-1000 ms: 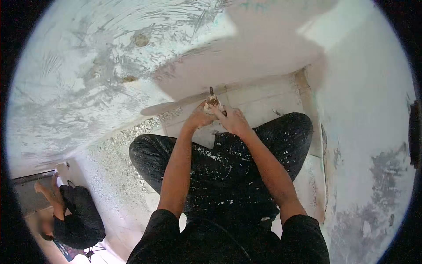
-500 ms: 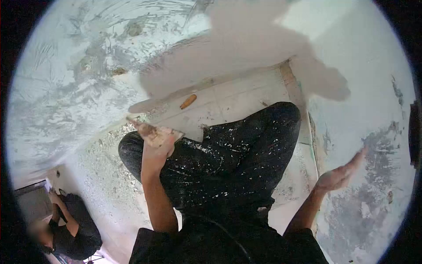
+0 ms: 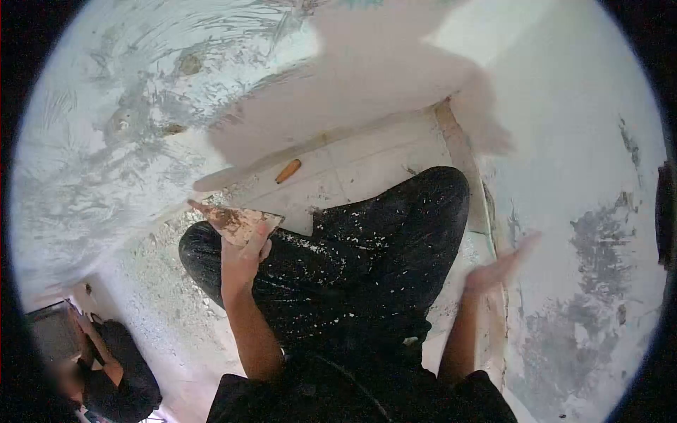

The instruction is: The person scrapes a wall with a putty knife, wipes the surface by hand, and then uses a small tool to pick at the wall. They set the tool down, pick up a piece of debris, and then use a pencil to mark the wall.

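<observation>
A worn triangular trowel, crusted with pale plaster, is gripped in my left hand above my left knee. Its narrow tip points to the upper left, and the fingers are wrapped at its lower right end. My right hand is raised near the right wall, fingers stretched out and slightly blurred, with nothing in it. Beyond my folded legs, an orange-brown handle-like piece lies on the pale floor.
Patchy plastered walls rise ahead, to the left and to the right. My shadow falls on the wall in front. Plaster crumbs dot the floor at left. Another person in dark clothes is at the lower left beside a dark panel.
My right hand has swung inward to the left, toward my body. The trowel is tilted a little differently in my left hand, and the view has shifted slightly.
</observation>
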`<state>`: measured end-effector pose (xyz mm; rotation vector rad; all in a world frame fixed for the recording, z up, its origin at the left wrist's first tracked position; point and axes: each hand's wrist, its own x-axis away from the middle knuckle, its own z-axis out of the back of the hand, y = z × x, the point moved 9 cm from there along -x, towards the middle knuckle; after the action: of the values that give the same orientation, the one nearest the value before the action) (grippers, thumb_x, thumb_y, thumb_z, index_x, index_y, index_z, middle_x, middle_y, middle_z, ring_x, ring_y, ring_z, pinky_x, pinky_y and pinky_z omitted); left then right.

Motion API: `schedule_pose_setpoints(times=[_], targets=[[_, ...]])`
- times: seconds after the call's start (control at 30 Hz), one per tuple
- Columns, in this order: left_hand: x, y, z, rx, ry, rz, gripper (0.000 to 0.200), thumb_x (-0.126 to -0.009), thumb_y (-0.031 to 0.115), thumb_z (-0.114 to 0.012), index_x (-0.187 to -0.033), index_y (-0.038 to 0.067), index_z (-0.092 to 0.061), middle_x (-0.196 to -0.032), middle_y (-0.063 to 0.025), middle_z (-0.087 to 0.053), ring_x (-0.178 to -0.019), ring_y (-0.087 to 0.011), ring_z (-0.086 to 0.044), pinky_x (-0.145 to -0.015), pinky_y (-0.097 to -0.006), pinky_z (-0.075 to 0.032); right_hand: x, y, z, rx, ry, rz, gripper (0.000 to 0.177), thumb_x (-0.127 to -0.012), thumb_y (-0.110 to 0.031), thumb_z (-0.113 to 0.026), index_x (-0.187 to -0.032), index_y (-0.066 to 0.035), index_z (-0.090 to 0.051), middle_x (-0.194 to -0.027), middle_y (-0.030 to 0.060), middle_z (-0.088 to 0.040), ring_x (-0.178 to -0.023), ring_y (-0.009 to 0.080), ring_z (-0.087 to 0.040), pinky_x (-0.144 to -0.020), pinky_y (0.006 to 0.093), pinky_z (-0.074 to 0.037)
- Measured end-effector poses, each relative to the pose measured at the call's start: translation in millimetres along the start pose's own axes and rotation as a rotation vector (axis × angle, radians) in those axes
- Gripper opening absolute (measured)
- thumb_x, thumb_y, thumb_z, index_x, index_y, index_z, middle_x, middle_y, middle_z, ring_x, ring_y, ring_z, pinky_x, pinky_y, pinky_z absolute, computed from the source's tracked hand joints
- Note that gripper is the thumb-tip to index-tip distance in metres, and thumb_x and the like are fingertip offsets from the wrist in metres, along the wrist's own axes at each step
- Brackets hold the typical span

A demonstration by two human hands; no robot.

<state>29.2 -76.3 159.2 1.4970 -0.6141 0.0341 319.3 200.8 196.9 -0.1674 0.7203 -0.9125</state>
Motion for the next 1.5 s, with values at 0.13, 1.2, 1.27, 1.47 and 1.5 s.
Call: schedule_pose_setpoints(times=[0.13, 1.2, 1.27, 1.47, 1.5], targets=[[-5, 13, -1, -0.032, 0.007, -0.047, 0.029, -0.081, 0.018, -0.065, -0.100, 0.002, -0.049, -0.078, -0.0009, -0.051, -0.054, -0.0070, -0.041, -0.044, -0.0202, -0.031, 33, 4, -77, 0.208, -0.474, 0.128, 0.046, -0.092, -0.013, -0.033, -0.134, 0.006, -0.028, -0.141, 0.0215, -0.025, -0.132, 0.0355, -0.021, -0.109, 0.0435, -0.015], [19, 31, 58, 0.019, 0.329, -0.202, 0.026, -0.089, 0.022, -0.054, -0.105, 0.003, -0.049, -0.079, -0.0021, -0.053, -0.064, -0.0105, -0.049, -0.052, -0.0235, -0.038, 91, -61, 29, -0.251, -0.216, 0.362, 0.047, -0.090, -0.018, -0.034, -0.128, 0.009, -0.034, -0.137, 0.0232, -0.031, -0.130, 0.0441, -0.021, -0.106, 0.0568, -0.013], [21, 28, 71, 0.040, 0.388, -0.191, 0.027, -0.089, 0.023, -0.054, -0.107, 0.003, -0.049, -0.078, -0.0025, -0.053, -0.065, -0.0110, -0.050, -0.053, -0.0238, -0.039, 154, -46, -66, 0.060, -1.033, 0.403, 0.045, -0.090, -0.019, -0.036, -0.128, 0.006, -0.037, -0.138, 0.0189, -0.032, -0.129, 0.0409, -0.025, -0.106, 0.0562, -0.014], [26, 41, 81, -0.030, 0.265, -0.273, 0.021, -0.090, 0.027, -0.053, -0.091, 0.006, -0.052, -0.068, 0.0004, -0.046, -0.054, -0.0085, -0.042, -0.048, -0.0226, -0.032, 96, -41, -3, -0.196, -0.562, 0.410, 0.046, -0.093, -0.026, -0.032, -0.127, 0.005, -0.038, -0.136, 0.0212, -0.034, -0.127, 0.0387, -0.031, -0.106, 0.0535, -0.014], [29, 35, 89, 0.024, 0.288, -0.270, 0.022, -0.089, 0.026, -0.054, -0.091, 0.004, -0.051, -0.069, -0.0002, -0.048, -0.054, -0.0081, -0.041, -0.047, -0.0218, -0.031, 118, -19, -5, -0.180, -0.564, 0.371, 0.044, -0.091, -0.020, -0.034, -0.128, 0.002, -0.038, -0.136, 0.0193, -0.035, -0.128, 0.0392, -0.029, -0.106, 0.0547, -0.014]])
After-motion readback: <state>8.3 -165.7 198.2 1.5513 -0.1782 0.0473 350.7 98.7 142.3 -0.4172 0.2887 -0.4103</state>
